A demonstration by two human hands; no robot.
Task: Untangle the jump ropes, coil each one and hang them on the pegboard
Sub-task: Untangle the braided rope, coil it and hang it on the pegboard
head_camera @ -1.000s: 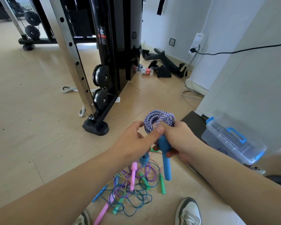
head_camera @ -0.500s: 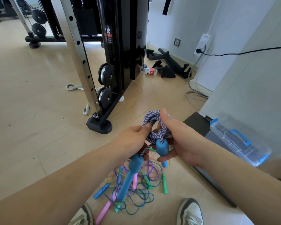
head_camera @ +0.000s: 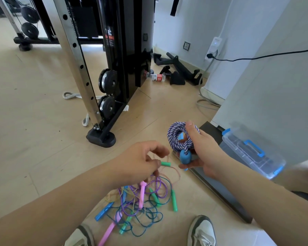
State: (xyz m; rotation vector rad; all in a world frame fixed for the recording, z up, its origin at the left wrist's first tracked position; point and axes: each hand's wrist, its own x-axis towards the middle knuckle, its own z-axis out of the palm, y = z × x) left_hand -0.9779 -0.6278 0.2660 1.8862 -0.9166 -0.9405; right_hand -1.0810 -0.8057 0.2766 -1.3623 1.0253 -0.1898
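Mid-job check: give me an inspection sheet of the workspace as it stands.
Surface: tan floor, scuffed.
Job's things: braided rope coiled, with blue handle; thin ropes tangled on the floor by the shoes; pegboard not seen.
Clutter: clear box at right; bottle lying by the cable machine.
Hands: right hand grips the braided rope; left hand curled above the tangle beside a green handle, grip unclear.
Cables: black cord plugged in at the white wall; grey cable on the floor.
Surroundings: cable machine ahead, white wall behind.

forearms: bare to the frame edge | sneakers: white uppers, dark grey toe caps and edging
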